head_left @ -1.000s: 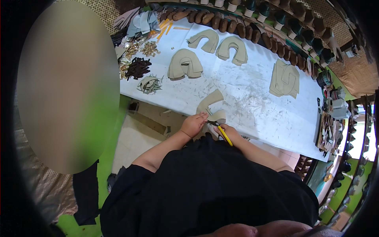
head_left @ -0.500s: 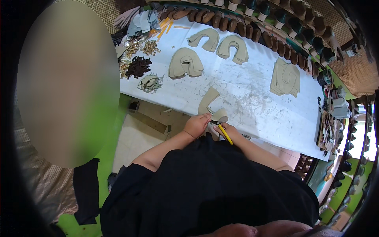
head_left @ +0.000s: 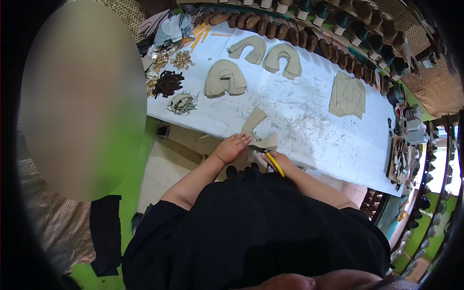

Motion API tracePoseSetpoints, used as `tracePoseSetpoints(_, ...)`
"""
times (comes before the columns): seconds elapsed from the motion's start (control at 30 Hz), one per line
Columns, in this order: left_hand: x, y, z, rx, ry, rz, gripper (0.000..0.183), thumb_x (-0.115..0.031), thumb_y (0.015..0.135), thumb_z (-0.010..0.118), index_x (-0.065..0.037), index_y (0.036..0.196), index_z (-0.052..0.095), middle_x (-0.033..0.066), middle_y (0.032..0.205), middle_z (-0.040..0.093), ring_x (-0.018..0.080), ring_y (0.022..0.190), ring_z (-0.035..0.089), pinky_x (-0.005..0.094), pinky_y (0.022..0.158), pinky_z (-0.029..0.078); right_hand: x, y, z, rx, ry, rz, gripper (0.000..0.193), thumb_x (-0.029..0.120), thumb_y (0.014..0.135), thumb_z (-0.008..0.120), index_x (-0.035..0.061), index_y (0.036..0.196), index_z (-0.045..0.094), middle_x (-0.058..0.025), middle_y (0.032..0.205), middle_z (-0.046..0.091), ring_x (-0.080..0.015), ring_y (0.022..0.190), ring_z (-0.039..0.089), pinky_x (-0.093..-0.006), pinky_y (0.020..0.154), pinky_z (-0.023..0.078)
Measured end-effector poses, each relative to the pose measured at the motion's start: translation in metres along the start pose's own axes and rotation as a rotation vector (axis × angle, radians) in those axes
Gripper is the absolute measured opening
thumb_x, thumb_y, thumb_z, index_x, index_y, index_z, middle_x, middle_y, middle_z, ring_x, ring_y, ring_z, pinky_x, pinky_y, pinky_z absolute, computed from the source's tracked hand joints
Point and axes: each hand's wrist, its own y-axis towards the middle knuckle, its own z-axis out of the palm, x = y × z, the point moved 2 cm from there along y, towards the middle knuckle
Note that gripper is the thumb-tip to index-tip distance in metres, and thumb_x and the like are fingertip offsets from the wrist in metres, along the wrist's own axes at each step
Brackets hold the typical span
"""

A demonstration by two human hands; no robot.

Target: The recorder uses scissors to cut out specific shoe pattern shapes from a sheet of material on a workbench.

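A curved beige piece of material [head_left: 254,121] lies at the table's near edge, bent like a U with its opening to the right. Over its left side rest the fingertips of my left hand [head_left: 233,148], stretched out and flat. My right hand [head_left: 279,161] is closed round a tool with a yellow handle [head_left: 275,165] and a dark head. That head lies along the near edge of the beige piece, close to my left fingers. What kind of tool it is, I cannot make out. A small metallic bit shows in the bend of the piece.
Farther back lie stacks of beige U-shaped pieces [head_left: 225,79] and another stack [head_left: 347,96] at the right. Small gold-coloured parts [head_left: 182,60], dark brown strips [head_left: 167,83] and beige scraps [head_left: 182,104] sit at the left. Brown shoe forms [head_left: 282,32] line the far edge.
My left hand has slid a little left, and its fingers have straightened. The near end of the beige piece was curled up and now lies flatter. My right hand keeps the yellow-handled tool.
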Motion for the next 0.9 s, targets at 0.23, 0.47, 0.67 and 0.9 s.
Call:
tracePoseSetpoints(0.23, -0.01, 0.004, 0.007, -0.091, -0.139, -0.011, 0.03, -0.011, 0.089, 0.062, -0.004, 0.118, 0.062, 0.0112, 0.129, 0.063, 0.0283, 0.121, 0.058, 0.0416, 0.103, 0.046, 0.003, -0.003, -0.003, 0.023, 0.073, 0.055, 0.072, 0.067, 0.089, 0.054, -0.0009, 0.108, 0.064, -0.0252, 0.1, 0.068, -0.0396, 0.099, 0.065, -0.0405, 0.086, 0.05)
tracePoseSetpoints(0.47, -0.013, 0.0, 0.013, -0.082, -0.134, -0.079, 0.039, -0.015, 0.092, 0.057, -0.007, 0.131, 0.057, 0.0139, 0.133, 0.06, 0.0322, 0.123, 0.057, 0.0421, 0.105, 0.044, 0.007, -0.004, -0.012, 0.053, 0.025, 0.066, 0.072, 0.066, 0.085, 0.06, -0.0021, 0.11, 0.063, -0.0228, 0.099, 0.068, -0.0352, 0.095, 0.065, -0.0391, 0.084, 0.05)
tracePoseSetpoints(0.67, -0.013, -0.001, 0.012, -0.057, -0.144, -0.124, 0.043, -0.01, 0.09, 0.056, -0.009, 0.133, 0.057, 0.0171, 0.132, 0.059, 0.0358, 0.124, 0.056, 0.0432, 0.105, 0.044, 0.017, -0.01, -0.016, 0.017, -0.138, 0.035, 0.072, 0.064, 0.085, 0.061, -0.0026, 0.112, 0.061, -0.027, 0.1, 0.068, -0.0422, 0.097, 0.065, -0.0433, 0.086, 0.051)
tracePoseSetpoints(0.9, -0.01, -0.006, 0.016, -0.074, -0.147, -0.11, 0.043, -0.013, 0.09, 0.057, -0.01, 0.133, 0.057, 0.0178, 0.133, 0.058, 0.0354, 0.126, 0.054, 0.0428, 0.106, 0.043, 0.025, -0.016, -0.009, -0.109, -0.257, 0.022, 0.07, 0.061, 0.086, 0.06, -0.0035, 0.113, 0.059, -0.0279, 0.096, 0.068, -0.0441, 0.095, 0.065, -0.0472, 0.084, 0.052)
